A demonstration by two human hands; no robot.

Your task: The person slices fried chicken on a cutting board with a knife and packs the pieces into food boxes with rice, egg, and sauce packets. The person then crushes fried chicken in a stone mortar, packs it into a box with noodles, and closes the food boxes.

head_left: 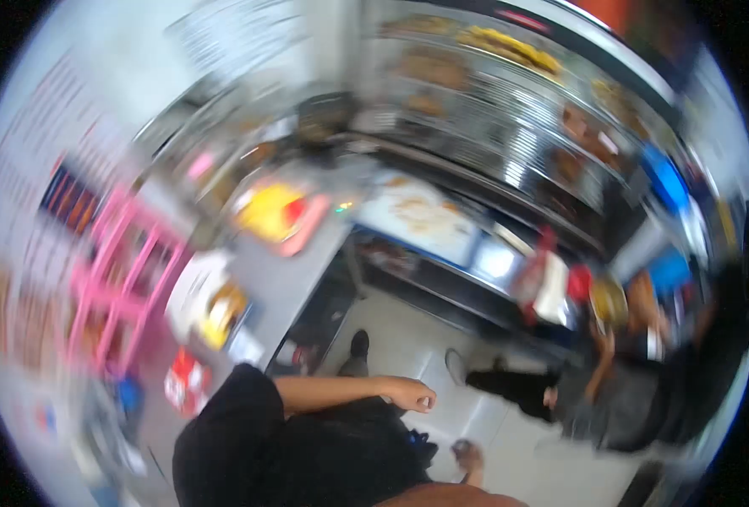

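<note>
My left hand (408, 394) is held in front of my body, above the tiled floor. Its fingers are curled closed, and whatever lies inside them, if anything, is hidden. Lower and to the right, my right hand (469, 459) is small and smeared by motion, so its fingers cannot be made out. Neither hand touches the steel counter (294, 275) on the left. Nearest to my left arm on that side are a red and white packet (187, 382) and a white container (190, 291) beside some yellow and brown food.
A pink rack (125, 283) and a pink tray of yellow food (273, 215) stand on the left counter. Ahead are a stained white board (417, 211) and a shelved food cabinet (484, 101). Another person (628, 389) in dark clothes works at the right, by a yellow container (609, 304).
</note>
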